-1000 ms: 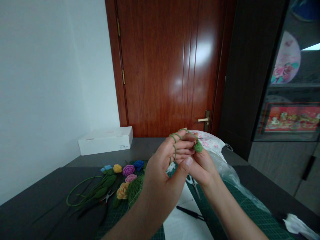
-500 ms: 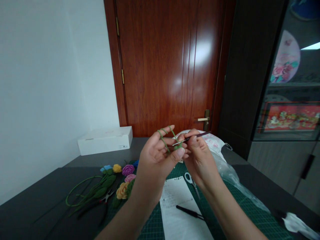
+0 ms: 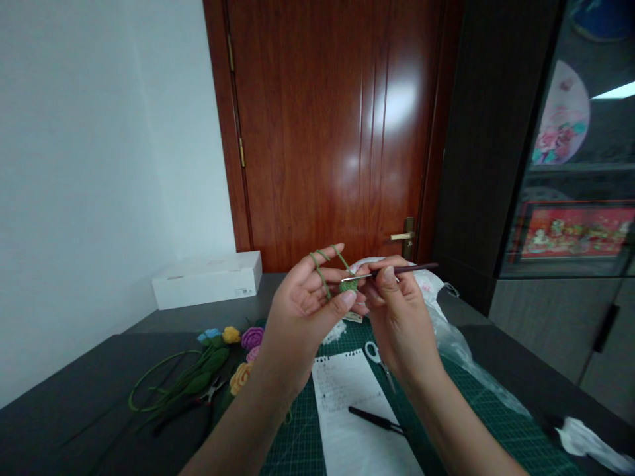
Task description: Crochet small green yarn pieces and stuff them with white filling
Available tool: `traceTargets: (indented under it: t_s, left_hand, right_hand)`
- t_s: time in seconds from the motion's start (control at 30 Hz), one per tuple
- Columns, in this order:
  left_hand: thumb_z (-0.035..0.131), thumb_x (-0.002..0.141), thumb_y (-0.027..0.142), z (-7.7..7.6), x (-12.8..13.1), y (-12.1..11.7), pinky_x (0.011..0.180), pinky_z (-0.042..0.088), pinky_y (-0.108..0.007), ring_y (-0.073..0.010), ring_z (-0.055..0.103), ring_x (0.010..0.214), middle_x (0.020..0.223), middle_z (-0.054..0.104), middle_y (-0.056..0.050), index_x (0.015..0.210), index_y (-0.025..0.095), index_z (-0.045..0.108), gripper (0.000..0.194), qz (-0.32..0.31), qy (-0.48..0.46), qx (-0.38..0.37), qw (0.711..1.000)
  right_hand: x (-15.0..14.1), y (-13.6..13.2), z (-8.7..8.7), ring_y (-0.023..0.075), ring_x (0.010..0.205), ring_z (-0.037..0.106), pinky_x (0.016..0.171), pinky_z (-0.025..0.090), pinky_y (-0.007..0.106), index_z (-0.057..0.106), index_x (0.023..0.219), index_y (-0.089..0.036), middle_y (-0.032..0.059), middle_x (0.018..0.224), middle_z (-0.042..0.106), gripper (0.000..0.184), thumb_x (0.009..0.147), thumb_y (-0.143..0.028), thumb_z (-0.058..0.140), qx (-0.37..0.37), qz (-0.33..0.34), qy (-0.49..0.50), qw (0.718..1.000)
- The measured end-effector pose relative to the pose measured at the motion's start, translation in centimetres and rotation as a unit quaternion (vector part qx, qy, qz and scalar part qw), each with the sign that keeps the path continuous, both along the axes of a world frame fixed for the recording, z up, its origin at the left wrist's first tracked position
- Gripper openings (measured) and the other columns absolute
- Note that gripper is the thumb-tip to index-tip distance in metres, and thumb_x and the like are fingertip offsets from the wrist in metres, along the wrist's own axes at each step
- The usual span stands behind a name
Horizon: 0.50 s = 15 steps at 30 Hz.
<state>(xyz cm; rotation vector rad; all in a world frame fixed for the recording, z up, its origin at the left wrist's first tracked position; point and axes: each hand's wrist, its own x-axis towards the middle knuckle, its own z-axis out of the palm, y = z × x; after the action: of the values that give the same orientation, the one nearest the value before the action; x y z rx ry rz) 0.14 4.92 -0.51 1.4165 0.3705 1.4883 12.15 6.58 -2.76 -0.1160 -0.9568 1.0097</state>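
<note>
My left hand (image 3: 310, 294) pinches a small piece of green crochet work (image 3: 348, 285) between thumb and fingers. Green yarn (image 3: 320, 268) winds round its raised index finger and runs down to the work. In my right hand (image 3: 399, 304) is a crochet hook (image 3: 407, 268) with a dark handle, held like a pen. The hook's metal shaft points left and its tip lies at the top of the green piece, close to the yarn. Whether a loop sits on the tip is too small to tell.
Below lie a written notepad sheet (image 3: 342, 387), a black pen (image 3: 376, 420) and scissors (image 3: 380, 362) on a green cutting mat (image 3: 297, 443). Crocheted flowers (image 3: 241, 378) and pliers (image 3: 211, 391) are at left, a white box (image 3: 208, 281) behind. A plastic bag (image 3: 456, 337) lies at right.
The hook has turned flatter and its handle end reaches farther right. Both hands have drawn slightly apart, and more of the green piece shows. The view has shifted a little.
</note>
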Motion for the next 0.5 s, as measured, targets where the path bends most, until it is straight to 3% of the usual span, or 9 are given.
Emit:
traceTargets:
  t_s: [0.23,0.37,0.5]
  left_hand:
    - [0.075,0.086,0.013,-0.2,-0.4,0.2,0.062,0.061,-0.027,-0.0157,0.07,0.073,0.094,0.073,-0.006,0.141,0.012,0.049,0.061,-0.004,0.019,0.049,0.999]
    - [0.073,0.089,0.014,-0.2,-0.7,0.0,0.061,0.06,-0.026,-0.0154,0.07,0.072,0.096,0.073,-0.007,0.143,0.013,0.047,0.06,-0.015,0.025,0.078,0.997]
    - [0.073,0.09,0.013,0.0,-0.8,-0.1,0.06,0.06,-0.025,-0.0147,0.069,0.07,0.095,0.072,-0.005,0.146,0.014,0.043,0.064,-0.015,0.029,0.097,0.995]
  right_hand:
    - [0.3,-0.1,0.1,0.011,0.072,0.063,0.073,0.056,0.027,0.066,0.086,-0.022,-0.0012,0.087,0.071,0.018,0.091,-0.037,0.075,0.03,-0.077,-0.011,0.997]
    - [0.8,-0.8,0.3,0.009,0.057,0.056,0.067,0.055,0.026,0.06,0.085,-0.022,-0.0048,0.071,0.062,0.017,0.1,-0.031,0.064,0.069,-0.113,-0.031,0.991]
    - [1.1,-1.5,0.4,0.0098,0.056,0.06,0.058,0.053,0.025,0.058,0.089,-0.022,-0.0035,0.071,0.065,0.015,0.104,-0.026,0.057,0.11,-0.178,-0.073,0.975]
